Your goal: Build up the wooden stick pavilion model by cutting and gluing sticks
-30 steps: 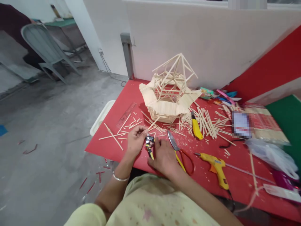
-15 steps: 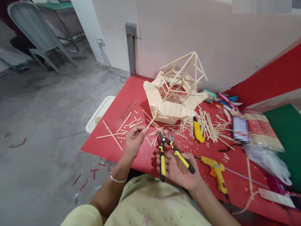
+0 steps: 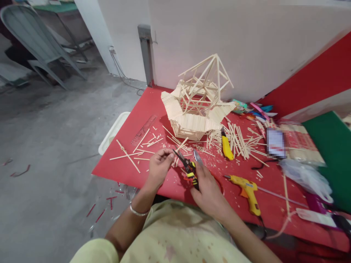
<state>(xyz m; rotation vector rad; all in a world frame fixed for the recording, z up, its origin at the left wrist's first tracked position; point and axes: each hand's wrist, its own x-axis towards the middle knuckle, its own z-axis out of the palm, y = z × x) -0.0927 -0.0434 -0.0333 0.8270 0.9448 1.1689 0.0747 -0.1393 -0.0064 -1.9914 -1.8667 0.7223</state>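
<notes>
My left hand [image 3: 161, 166] is closed in a pinch at the near end of a thin wooden stick [image 3: 182, 144], which points toward the stick model. My right hand [image 3: 207, 188] wraps around yellow-and-black hand shears [image 3: 189, 168]. Their dark jaw reaches close to my left fingertips, and a silver blade [image 3: 196, 156] stands apart from it. Whether the jaw touches the stick is unclear. Behind both hands stands the model [image 3: 192, 122] of pale wooden sticks, with slatted panels and an open pointed roof frame.
Loose sticks [image 3: 238, 142] and offcuts litter the red table [image 3: 115, 170]. A yellow cutter knife [image 3: 227, 147] lies among them, with a yellow glue gun [image 3: 248, 190] at right. A clear ruler [image 3: 144, 129], phone [image 3: 276, 143] and plastic bag [image 3: 307, 179] also lie there.
My right hand has turned over from palm up, with the shears resting on it, to gripping their handles. The shears have moved toward my left fingertips. The view has shifted slightly.
</notes>
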